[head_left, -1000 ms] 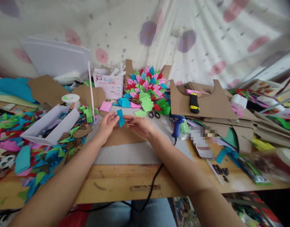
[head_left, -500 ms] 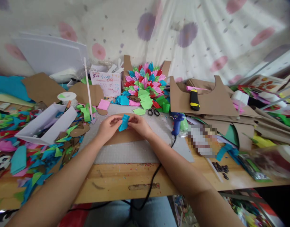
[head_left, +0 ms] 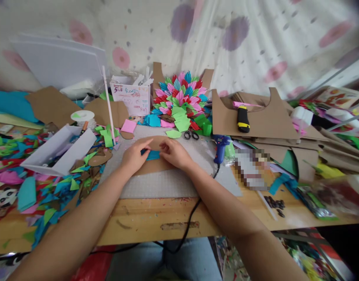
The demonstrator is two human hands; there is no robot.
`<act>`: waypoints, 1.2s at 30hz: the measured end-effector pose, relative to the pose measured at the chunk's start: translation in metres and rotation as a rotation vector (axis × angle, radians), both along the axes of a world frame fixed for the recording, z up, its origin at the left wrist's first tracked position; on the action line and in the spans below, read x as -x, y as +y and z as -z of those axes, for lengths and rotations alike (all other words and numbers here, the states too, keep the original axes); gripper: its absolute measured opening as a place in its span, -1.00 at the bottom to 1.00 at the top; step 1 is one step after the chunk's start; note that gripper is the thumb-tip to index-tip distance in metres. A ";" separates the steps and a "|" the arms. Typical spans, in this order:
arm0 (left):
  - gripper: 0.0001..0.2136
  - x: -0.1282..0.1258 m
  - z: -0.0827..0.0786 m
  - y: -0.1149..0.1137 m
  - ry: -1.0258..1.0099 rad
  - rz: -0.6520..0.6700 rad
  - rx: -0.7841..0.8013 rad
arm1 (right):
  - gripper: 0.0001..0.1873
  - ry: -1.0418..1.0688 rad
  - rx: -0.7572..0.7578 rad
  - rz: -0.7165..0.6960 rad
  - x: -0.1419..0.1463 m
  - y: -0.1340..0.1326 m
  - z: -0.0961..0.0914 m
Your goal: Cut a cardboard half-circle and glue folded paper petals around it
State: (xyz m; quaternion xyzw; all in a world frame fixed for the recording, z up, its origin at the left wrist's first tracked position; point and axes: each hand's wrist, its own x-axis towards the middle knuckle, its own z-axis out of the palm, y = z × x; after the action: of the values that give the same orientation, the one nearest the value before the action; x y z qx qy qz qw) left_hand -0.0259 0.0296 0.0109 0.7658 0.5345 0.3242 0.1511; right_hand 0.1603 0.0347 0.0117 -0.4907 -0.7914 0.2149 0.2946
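Observation:
A small pleated piece of blue crepe paper lies low between my two hands, over a brown cardboard piece. My left hand pinches its left end with thumb and fingers. At its other end my right hand has curled fingers closed on the paper, partly covering it. Beneath everything is a grey cutting mat. Behind the hands lie a cut green paper piece and black-handled scissors.
A blue glue gun with a black cord stands right of the mat. A yellow-and-black cutter rests on stacked cardboard. At left are a white box and paper scraps. A paper-petal piece leans at the back.
Both hands have lowered the blue crepe paper toward the cardboard. It was held up and tilted before; now it lies flatter and is more covered by the fingers. The view has shifted slightly.

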 end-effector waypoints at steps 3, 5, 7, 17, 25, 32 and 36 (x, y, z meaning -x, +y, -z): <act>-0.61 -0.001 0.001 0.000 0.047 -0.001 0.027 | -0.70 -0.106 -0.043 -0.067 -0.001 -0.001 0.000; -0.63 0.000 0.001 0.000 0.052 -0.001 0.038 | -0.67 -0.107 -0.049 -0.113 0.000 -0.003 0.000; -0.62 0.002 -0.001 -0.001 0.054 0.043 0.027 | -0.65 -0.102 -0.053 -0.143 0.000 -0.005 0.000; -0.40 0.017 -0.008 0.001 0.089 0.265 0.055 | -0.75 -0.226 -0.052 -0.077 0.002 -0.010 -0.004; -0.56 0.009 0.001 0.003 0.056 0.198 0.024 | -0.91 -0.192 -0.078 -0.028 0.006 -0.010 0.003; -0.56 0.007 0.000 0.001 0.066 0.153 0.056 | -0.90 -0.218 -0.109 -0.015 0.008 -0.011 0.006; -0.57 0.009 0.000 0.002 0.035 0.199 0.000 | -0.91 -0.205 -0.090 -0.002 0.009 -0.011 0.004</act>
State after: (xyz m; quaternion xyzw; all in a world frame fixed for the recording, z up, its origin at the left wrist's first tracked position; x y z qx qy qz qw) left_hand -0.0347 0.0312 0.0109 0.8206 0.4583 0.2943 0.1733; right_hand 0.1514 0.0234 0.0078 -0.4953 -0.8268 0.1283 0.2337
